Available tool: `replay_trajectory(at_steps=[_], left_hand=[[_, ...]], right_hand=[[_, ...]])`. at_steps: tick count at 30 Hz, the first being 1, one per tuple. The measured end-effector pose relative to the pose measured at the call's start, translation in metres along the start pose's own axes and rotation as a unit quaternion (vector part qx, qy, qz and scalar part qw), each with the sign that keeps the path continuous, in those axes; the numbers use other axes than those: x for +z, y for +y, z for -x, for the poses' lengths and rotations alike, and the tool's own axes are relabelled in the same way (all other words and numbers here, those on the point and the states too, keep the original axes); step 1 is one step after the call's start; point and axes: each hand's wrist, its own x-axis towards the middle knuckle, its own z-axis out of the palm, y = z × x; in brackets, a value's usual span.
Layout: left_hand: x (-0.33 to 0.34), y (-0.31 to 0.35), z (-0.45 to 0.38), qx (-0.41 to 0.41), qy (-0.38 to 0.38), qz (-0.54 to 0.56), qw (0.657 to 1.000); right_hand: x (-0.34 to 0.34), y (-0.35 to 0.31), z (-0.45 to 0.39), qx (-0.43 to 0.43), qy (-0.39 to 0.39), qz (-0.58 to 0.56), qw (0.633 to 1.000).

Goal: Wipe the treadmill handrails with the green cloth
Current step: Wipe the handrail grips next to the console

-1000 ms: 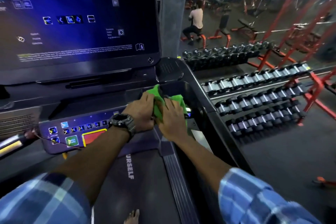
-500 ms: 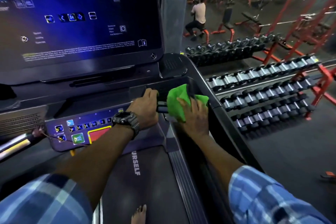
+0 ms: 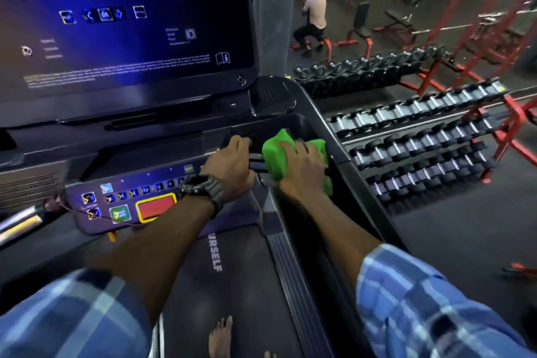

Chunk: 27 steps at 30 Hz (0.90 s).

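Note:
The green cloth (image 3: 278, 157) is bunched around a short dark handrail bar (image 3: 256, 162) below the treadmill console. My right hand (image 3: 303, 167) presses over the cloth and grips it against the bar. My left hand (image 3: 231, 167), with a black watch on the wrist, is closed around the same bar just left of the cloth. The treadmill's long right side rail (image 3: 343, 154) runs from the console corner toward me, right beside the cloth.
A large lit screen (image 3: 122, 26) fills the upper left above a button panel (image 3: 128, 200) with a red stop button. The belt (image 3: 220, 285) and my bare foot lie below. Dumbbell racks (image 3: 421, 136) and red benches stand to the right; a person sits far back.
Both hands were together on the cloth a second ago. The right hand slid right along the bar with the cloth while the left hand stayed gripping the bar.

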Motion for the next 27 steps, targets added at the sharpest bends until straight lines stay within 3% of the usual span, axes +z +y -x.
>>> replay_trajectory(at_steps=[3,7,10,12,16,19,20,24,27], left_hand=[[0.006,0.002,0.003,0.001,-0.012,-0.006,1.0],[0.007,0.0,0.005,0.017,-0.033,0.011,0.999],[0.003,-0.003,0.008,0.032,-0.043,0.016,0.998],[-0.001,-0.005,0.013,0.031,-0.026,0.015,0.999],[-0.009,-0.013,0.025,0.043,0.014,-0.044,0.998],[-0.012,-0.032,0.034,0.03,0.04,-0.05,0.998],[-0.014,-0.038,0.037,0.024,0.046,-0.044,0.998],[-0.02,-0.049,0.043,0.016,0.075,-0.046,0.996],[-0.017,-0.048,0.041,0.013,0.063,-0.053,0.997]], right_hand=[[-0.005,-0.034,0.002,-0.057,-0.009,-0.021,0.998],[-0.005,0.011,0.041,-0.16,0.003,-0.083,0.984],[-0.012,0.023,0.019,-0.069,-0.006,-0.067,0.995],[-0.013,-0.011,-0.003,-0.025,-0.047,-0.071,0.996],[0.002,-0.062,0.023,-0.106,-0.001,-0.093,0.99],[0.012,-0.017,0.048,-0.229,0.03,-0.032,0.972],[0.011,-0.003,0.046,-0.236,0.042,-0.008,0.971],[0.002,-0.037,0.012,-0.079,0.015,0.034,0.996],[0.009,-0.061,0.031,-0.119,0.011,0.028,0.992]])
